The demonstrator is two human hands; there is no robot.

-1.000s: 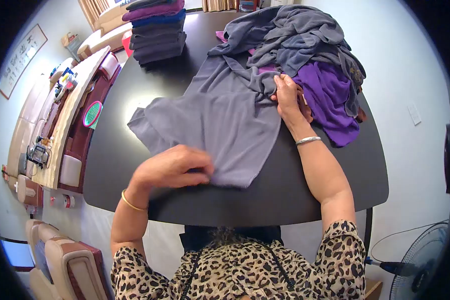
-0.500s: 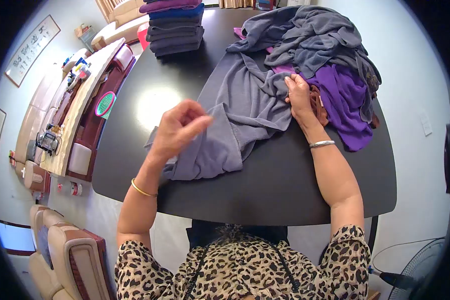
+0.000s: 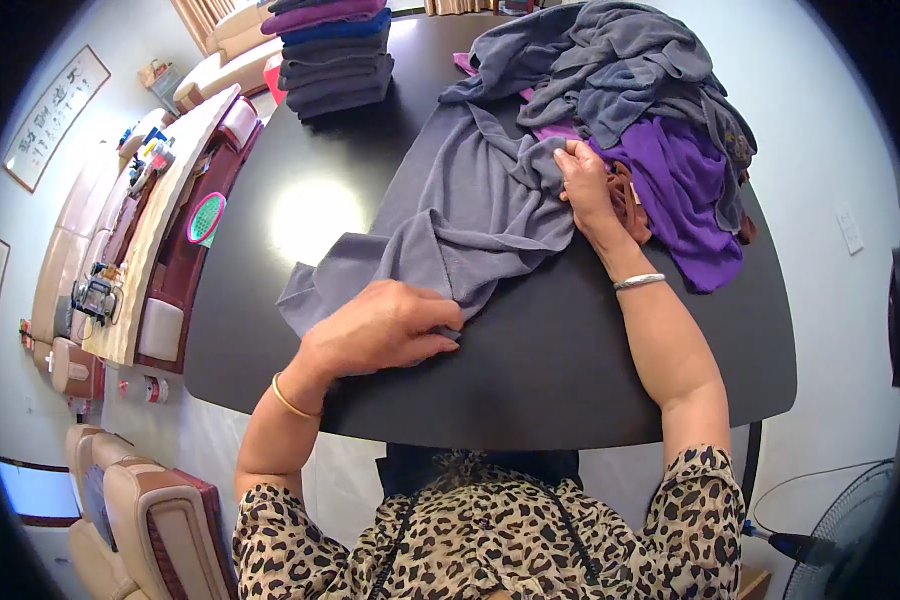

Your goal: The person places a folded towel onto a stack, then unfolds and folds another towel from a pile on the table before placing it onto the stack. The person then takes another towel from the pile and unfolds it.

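A loosely spread grey cloth (image 3: 440,225) lies on the dark table (image 3: 530,370), wrinkled, with its near part folded over. My left hand (image 3: 395,325), palm down, pinches the cloth's near edge between thumb and fingers. Closed on the cloth's right edge is my right hand (image 3: 585,190), beside the heap. The heap of crumpled grey cloths (image 3: 630,60) sits at the back right, with a purple cloth (image 3: 675,190) and a brown cloth (image 3: 627,205) on its near side. A folded stack (image 3: 335,70) of grey, blue and purple cloths stands at the back left.
Left of the table is a long, light-topped low table (image 3: 120,300) with items on it and a green-and-pink racket-shaped object (image 3: 206,218) beside it. Sofa seats (image 3: 155,520) stand at the lower left. A fan (image 3: 850,540) is at the lower right, near the wall.
My left hand has lifted from the cloth, then come down onto its near edge. The near part of the cloth is now bunched and folded. My right hand keeps its hold.
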